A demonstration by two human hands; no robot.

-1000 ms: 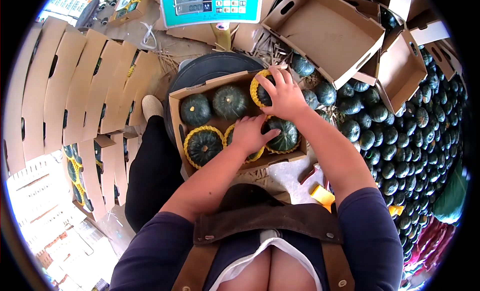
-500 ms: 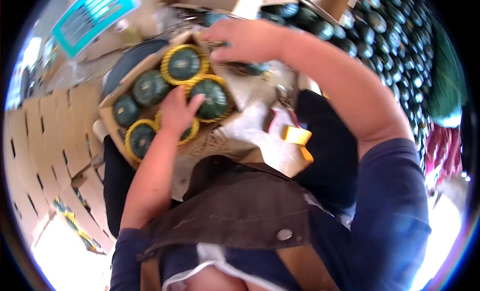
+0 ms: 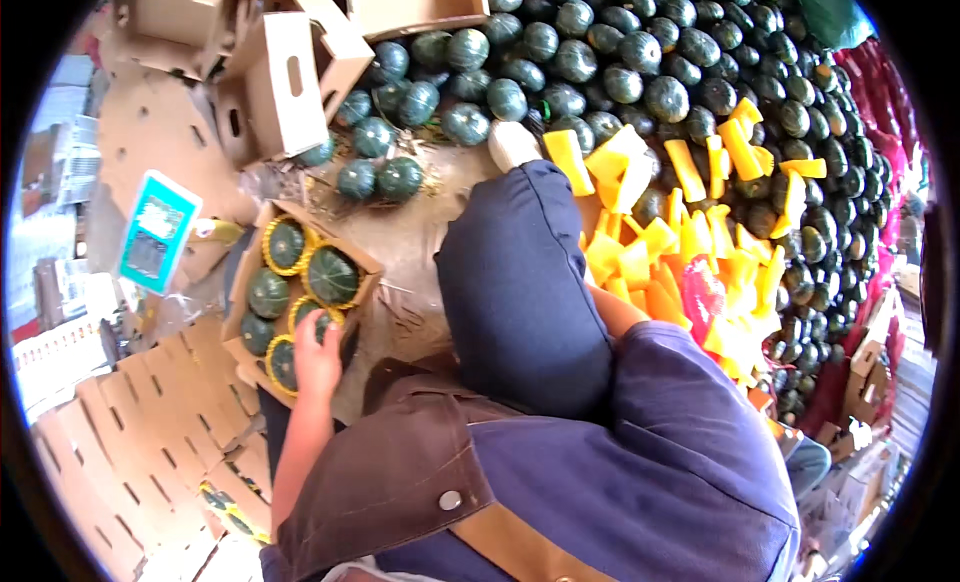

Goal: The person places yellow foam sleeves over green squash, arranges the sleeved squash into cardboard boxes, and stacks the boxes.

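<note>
A cardboard box (image 3: 362, 282) of dark green pumpkins sits at my left; some wear yellow foam nets and two show none. My left hand (image 3: 318, 360) reaches over its near side, fingers and thumb closed round a netted pumpkin (image 3: 323, 327). Beside it lies a larger netted pumpkin (image 3: 333, 278); across from that is a bare pumpkin (image 3: 268, 294). My right forearm (image 3: 618, 314) goes behind my raised knee, beside a heap of yellow foam nets (image 3: 635, 267). The knee hides my right hand's fingers, and whether they hold anything does not show.
A large pile of green pumpkins (image 3: 668, 99) spreads across the back and right. Cardboard boxes (image 3: 285, 92) stand at the back left, with more flat-sided cartons (image 3: 165, 412) at the near left. A blue-green printed card (image 3: 160, 232) is beyond the box.
My view has swung right, bringing the foam net heap into sight. My right hand has left the box's far side and gone right, behind my knee. My left hand remains at the pumpkins.
</note>
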